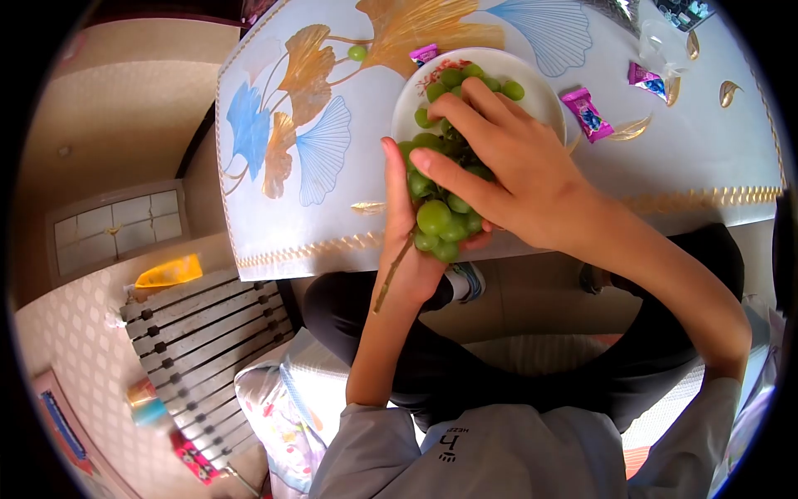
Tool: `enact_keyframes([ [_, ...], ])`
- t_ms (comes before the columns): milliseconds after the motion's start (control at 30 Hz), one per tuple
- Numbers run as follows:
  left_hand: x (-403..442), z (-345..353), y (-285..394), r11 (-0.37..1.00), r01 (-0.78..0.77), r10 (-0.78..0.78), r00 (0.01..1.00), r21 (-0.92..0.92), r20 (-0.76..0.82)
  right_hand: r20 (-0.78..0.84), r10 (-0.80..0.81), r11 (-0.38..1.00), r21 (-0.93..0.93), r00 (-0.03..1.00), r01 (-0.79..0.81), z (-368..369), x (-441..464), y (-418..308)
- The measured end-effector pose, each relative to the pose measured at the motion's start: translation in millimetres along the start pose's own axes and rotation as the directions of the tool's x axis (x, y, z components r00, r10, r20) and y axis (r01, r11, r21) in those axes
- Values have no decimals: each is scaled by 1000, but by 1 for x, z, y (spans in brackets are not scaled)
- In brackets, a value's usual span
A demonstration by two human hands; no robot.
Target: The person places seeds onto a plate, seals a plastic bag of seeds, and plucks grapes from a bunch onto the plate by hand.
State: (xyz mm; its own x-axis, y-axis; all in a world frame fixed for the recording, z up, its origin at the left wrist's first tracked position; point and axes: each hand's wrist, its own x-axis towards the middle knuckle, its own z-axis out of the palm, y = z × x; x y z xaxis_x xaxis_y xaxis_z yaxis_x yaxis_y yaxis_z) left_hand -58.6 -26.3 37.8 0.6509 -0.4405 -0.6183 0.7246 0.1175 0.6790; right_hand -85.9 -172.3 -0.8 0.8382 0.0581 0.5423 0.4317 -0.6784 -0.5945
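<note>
A bunch of green grapes point(436, 218) rests in my left hand point(422, 273), which cups it from below with the thumb up along its left side. The bunch's brown stem point(392, 276) sticks out toward me over the left wrist. From above, my right hand point(532, 179) reaches over the bunch, its fingers bent in among the grapes and its thumb lying across them. The fingertips are partly hidden. Just beyond, a white plate point(544, 91) with a red pattern holds several grapes point(512, 90), partly covered by the right hand.
One loose grape point(357, 52) lies on the patterned tablecloth point(332, 233). Wrapped purple sweets point(588, 114) are right of the plate, and another wrapped sweet point(423, 55) is behind it. A clear plastic bag point(662, 46) lies at the back right. A slatted rack point(208, 349) stands at left.
</note>
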Motion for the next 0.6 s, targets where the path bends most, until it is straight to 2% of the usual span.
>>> enact_keyframes([
  [67,1,-3,-1,999,11,-12,999,38,32,27,8,999,41,1000,-9,0,0,8],
  [133,1,2,-2,994,21,-22,1000,106,6,94,152,966,195,984,-168,-2,3,15],
  [167,2,-6,-2,1000,6,-12,974,29,228,119,241,922,282,963,-266,-3,5,17],
  [233,2,-4,-2,997,2,-17,979,74,203,183,471,707,507,863,-493,-3,11,15],
  [267,2,-4,-2,995,-2,-16,982,96,187,236,540,605,558,808,-568,-5,14,14],
  [300,1,-6,-2,995,-16,-4,981,103,195,287,604,492,600,743,-631,-7,17,12],
  [367,-1,-12,-1,986,-23,-17,971,168,236,385,672,351,587,633,-730,-20,25,7],
  [433,-2,-12,-2,983,-45,-7,961,178,277,253,541,630,509,802,-586,-15,22,13],
  [500,-7,-5,1,979,-16,-26,978,201,205,223,431,761,431,874,-485,-17,21,11],
  [533,-8,-2,2,977,-1,-36,985,212,168,249,411,775,410,877,-480,-24,22,1],
  [600,-8,-7,2,981,20,-59,978,190,201,225,361,835,354,905,-421,-24,21,-4],
])
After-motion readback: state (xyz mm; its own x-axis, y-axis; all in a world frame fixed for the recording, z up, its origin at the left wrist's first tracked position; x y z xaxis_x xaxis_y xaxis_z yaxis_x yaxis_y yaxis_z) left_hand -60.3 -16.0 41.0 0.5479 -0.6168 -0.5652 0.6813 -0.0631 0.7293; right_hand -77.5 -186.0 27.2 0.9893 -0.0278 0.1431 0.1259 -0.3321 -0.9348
